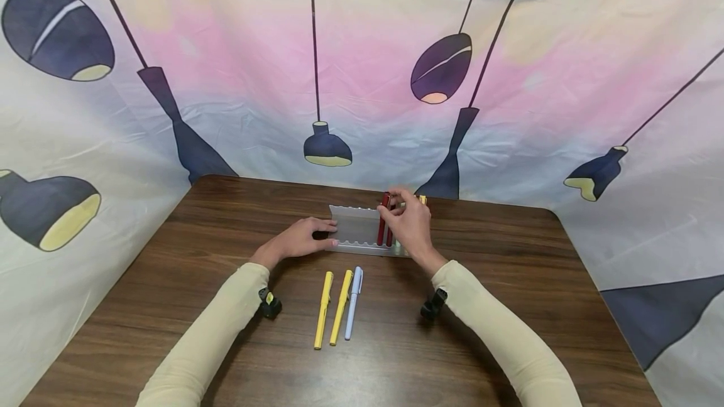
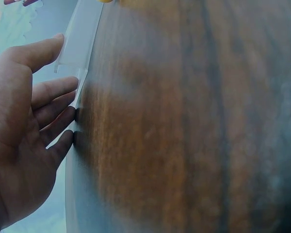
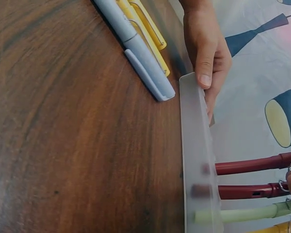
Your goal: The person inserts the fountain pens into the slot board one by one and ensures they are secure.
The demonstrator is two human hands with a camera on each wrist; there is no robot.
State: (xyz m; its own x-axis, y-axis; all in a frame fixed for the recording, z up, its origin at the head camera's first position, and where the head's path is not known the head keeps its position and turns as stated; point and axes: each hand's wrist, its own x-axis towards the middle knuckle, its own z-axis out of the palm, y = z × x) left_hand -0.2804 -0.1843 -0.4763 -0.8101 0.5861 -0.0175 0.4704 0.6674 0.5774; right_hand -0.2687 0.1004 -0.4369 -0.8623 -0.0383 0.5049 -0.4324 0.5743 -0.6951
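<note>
A translucent pen rack (image 1: 356, 225) with scalloped edges stands on the wooden table. My left hand (image 1: 296, 238) holds the rack's left end, thumb on the front lip and the other fingers against the end, as the left wrist view also shows. At the rack's right part, my right hand (image 1: 410, 222) pinches the upper end of a dark red pen (image 3: 252, 164) that stands in a slot. Beside that pen are a second dark red pen (image 3: 247, 191), a pale green pen (image 3: 242, 213) and a yellow pen (image 3: 279, 228), partly hidden by my hand in the head view.
In front of the rack lie two yellow pens (image 1: 322, 313) and a light blue pen (image 1: 353, 303), roughly side by side. The brown table (image 1: 481, 331) ends at a hanging cloth (image 1: 254, 80) printed with lamps.
</note>
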